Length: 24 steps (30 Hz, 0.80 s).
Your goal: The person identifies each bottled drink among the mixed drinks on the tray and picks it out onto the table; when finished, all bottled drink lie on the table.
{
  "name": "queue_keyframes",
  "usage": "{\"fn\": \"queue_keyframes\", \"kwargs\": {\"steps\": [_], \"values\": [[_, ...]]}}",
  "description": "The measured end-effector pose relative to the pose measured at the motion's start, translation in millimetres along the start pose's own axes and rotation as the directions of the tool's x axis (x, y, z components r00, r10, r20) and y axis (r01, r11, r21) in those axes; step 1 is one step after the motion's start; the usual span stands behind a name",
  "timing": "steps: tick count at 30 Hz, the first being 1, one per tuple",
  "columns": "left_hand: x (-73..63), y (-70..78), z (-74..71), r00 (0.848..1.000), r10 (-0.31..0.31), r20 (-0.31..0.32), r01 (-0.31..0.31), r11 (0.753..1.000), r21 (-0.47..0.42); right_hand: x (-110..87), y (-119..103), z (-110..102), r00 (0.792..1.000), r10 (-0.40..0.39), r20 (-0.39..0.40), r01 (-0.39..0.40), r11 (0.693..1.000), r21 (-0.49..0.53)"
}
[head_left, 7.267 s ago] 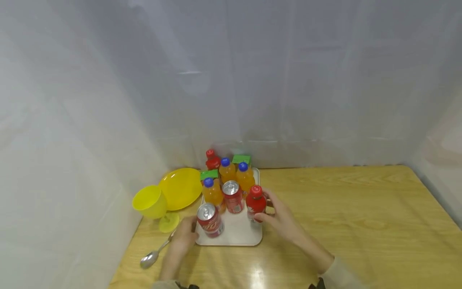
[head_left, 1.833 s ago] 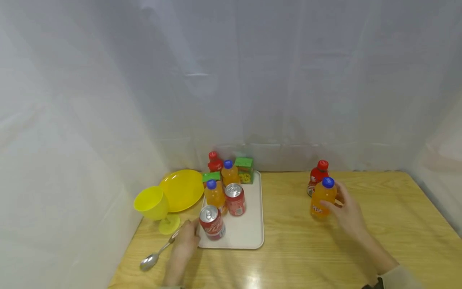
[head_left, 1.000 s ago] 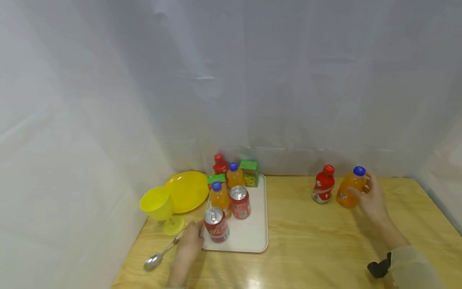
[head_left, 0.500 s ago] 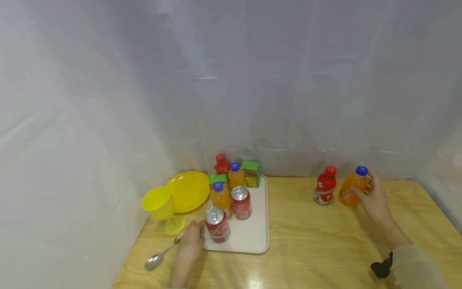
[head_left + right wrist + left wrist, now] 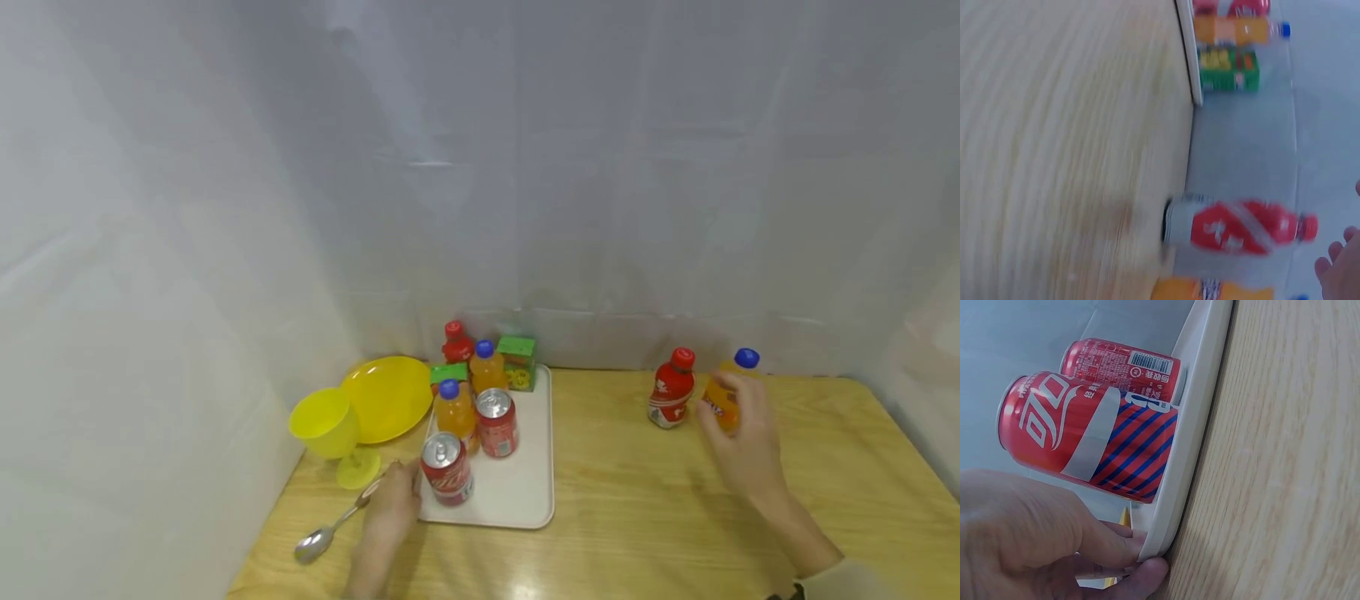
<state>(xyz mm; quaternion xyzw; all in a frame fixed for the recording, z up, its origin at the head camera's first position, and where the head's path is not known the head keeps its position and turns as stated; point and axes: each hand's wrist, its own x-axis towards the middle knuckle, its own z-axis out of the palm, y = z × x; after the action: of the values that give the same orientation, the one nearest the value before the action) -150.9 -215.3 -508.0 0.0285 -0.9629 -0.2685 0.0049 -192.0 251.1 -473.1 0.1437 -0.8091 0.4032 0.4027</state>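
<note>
My left hand (image 5: 392, 504) pinches the white tray (image 5: 517, 500) at its near left corner; in the left wrist view, thumb and fingers meet at the rim. Close beside that hand stands a red soda can (image 5: 1094, 434), with a second red can (image 5: 497, 423) behind it. My right hand (image 5: 746, 454) holds nothing; its fingers are bent loosely, in front of an orange soda bottle (image 5: 717, 407) that it partly hides. Left of this bottle a red bottle (image 5: 672, 390) with a red cap stands upright on the table.
On the tray are orange bottles (image 5: 454, 410) with blue caps, green boxes (image 5: 517, 360) and another red bottle (image 5: 456, 342). To its left are a yellow plate (image 5: 386, 400), a yellow goblet (image 5: 326, 425) and a spoon (image 5: 315, 544). A whitish sheet (image 5: 570, 208) hangs behind the table.
The red bottle and an orange bottle have gone from the tray to the table's right side. My right hand has just let go of the orange bottle and drawn back. My left stays at the tray.
</note>
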Motion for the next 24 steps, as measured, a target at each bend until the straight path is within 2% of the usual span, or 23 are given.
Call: {"fn": "queue_keyframes", "kwargs": {"steps": [2,4,7,14,18,24], "values": [[0.6,-0.5,0.6,1.0,-0.004,0.004,0.004,1.0,-0.003,-4.3,-13.0,12.8,0.994,-0.057,0.088,0.056,0.998,0.011],[1.4,-1.2,1.6,1.0,-0.01,0.01,0.01,1.0,-0.01,-9.0,-24.1,26.5,0.981,-0.069,0.18,0.069,0.998,0.011],[2.1,-2.3,2.4,1.0,-0.017,0.018,0.017,1.0,-0.022,-14.5,-39.8,49.0,0.951,-0.067,0.303,0.069,0.998,0.004],[3.5,-6.9,1.9,1.0,0.017,0.013,-0.017,0.999,-0.029,-15.7,-67.7,100.0,0.881,-0.141,0.452,0.13,0.99,0.056],[3.8,-8.6,1.2,1.0,0.023,0.014,-0.023,0.999,-0.035,-9.0,-80.7,122.6,0.846,-0.096,0.524,0.068,0.995,0.073],[3.6,-8.2,-0.3,0.999,0.046,0.009,-0.046,0.998,-0.048,13.5,-94.1,152.6,0.799,-0.009,0.601,-0.066,0.992,0.103]]}}
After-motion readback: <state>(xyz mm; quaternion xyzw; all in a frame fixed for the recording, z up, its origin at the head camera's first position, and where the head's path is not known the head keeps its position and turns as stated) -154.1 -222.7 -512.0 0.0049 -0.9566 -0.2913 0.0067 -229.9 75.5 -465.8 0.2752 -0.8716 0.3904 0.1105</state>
